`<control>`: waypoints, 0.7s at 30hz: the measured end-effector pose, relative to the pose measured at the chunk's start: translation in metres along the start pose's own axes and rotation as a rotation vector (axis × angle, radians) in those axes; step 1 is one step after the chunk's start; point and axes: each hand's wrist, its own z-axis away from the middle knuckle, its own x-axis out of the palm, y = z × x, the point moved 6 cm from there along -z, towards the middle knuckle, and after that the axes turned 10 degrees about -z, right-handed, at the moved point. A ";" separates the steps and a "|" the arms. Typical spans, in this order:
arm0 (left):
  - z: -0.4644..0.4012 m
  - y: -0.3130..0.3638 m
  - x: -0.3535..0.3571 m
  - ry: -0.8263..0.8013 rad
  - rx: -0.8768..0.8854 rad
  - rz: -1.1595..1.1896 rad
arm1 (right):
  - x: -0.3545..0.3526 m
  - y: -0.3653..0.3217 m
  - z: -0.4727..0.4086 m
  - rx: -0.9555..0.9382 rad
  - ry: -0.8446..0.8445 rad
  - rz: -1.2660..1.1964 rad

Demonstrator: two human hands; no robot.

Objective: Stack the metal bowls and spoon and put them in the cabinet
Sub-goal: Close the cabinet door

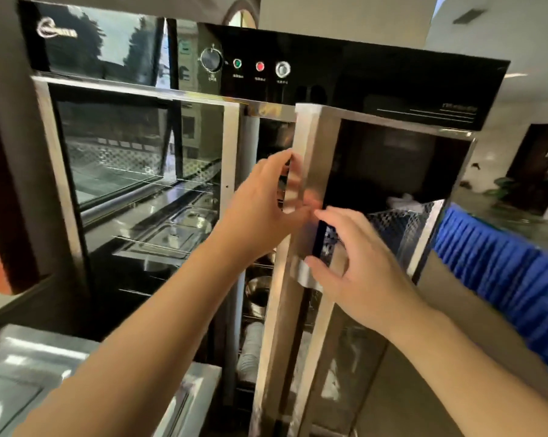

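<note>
A tall cabinet (329, 74) with a black control panel and two glass doors fills the view. Its right door (392, 171) stands slightly ajar. My left hand (260, 209) curls its fingers around the steel edge of that door. My right hand (358, 269) grips the door's vertical steel handle (301, 277). Through the gap between the doors, metal bowls (258, 293) sit on a wire shelf inside. No spoon shows anywhere.
The left door (124, 152) is shut, with steel trays (172, 234) behind its glass. White stacked dishes (250, 351) sit below the bowls. A steel counter (30, 373) lies at the lower left. A blue pleated cloth (503, 279) hangs at the right.
</note>
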 end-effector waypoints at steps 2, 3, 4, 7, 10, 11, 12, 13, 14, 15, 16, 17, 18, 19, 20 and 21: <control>-0.007 -0.022 -0.001 0.022 -0.042 -0.028 | 0.020 0.013 -0.006 0.034 0.006 0.027; -0.011 -0.031 -0.001 0.026 -0.055 -0.040 | 0.029 0.018 -0.010 0.043 0.018 0.030; -0.014 -0.040 0.000 0.027 -0.065 -0.049 | 0.037 0.023 -0.014 0.055 0.036 0.021; -0.024 -0.066 0.001 0.042 -0.099 -0.099 | 0.061 0.037 -0.030 0.095 0.108 -0.075; -0.035 -0.090 0.004 0.074 -0.114 -0.187 | 0.084 0.049 -0.049 0.147 0.152 -0.182; -0.037 -0.095 0.004 0.084 -0.118 -0.227 | 0.090 0.053 -0.054 0.170 0.164 -0.205; -0.040 -0.102 0.006 0.095 -0.121 -0.262 | 0.096 0.058 -0.060 0.203 0.178 -0.234; -0.045 -0.109 0.007 0.107 -0.121 -0.296 | 0.102 0.064 -0.066 0.248 0.185 -0.278; -0.049 -0.117 0.008 0.116 -0.120 -0.329 | 0.110 0.071 -0.073 0.305 0.180 -0.331; -0.052 -0.124 0.010 0.123 -0.119 -0.363 | 0.118 0.077 -0.079 0.363 0.166 -0.386; -0.055 -0.132 0.012 0.127 -0.117 -0.395 | 0.128 0.083 -0.086 0.408 0.148 -0.427; -0.059 -0.139 0.014 0.127 -0.115 -0.425 | 0.137 0.087 -0.092 0.443 0.129 -0.449; -0.062 -0.148 0.016 0.123 -0.118 -0.456 | 0.145 0.091 -0.098 0.476 0.110 -0.453; -0.066 -0.156 0.018 0.114 -0.128 -0.485 | 0.153 0.095 -0.104 0.505 0.093 -0.459; -0.070 -0.165 0.020 0.104 -0.140 -0.512 | 0.161 0.100 -0.110 0.535 0.080 -0.473; -0.074 -0.174 0.021 0.092 -0.151 -0.535 | 0.168 0.104 -0.115 0.562 0.079 -0.501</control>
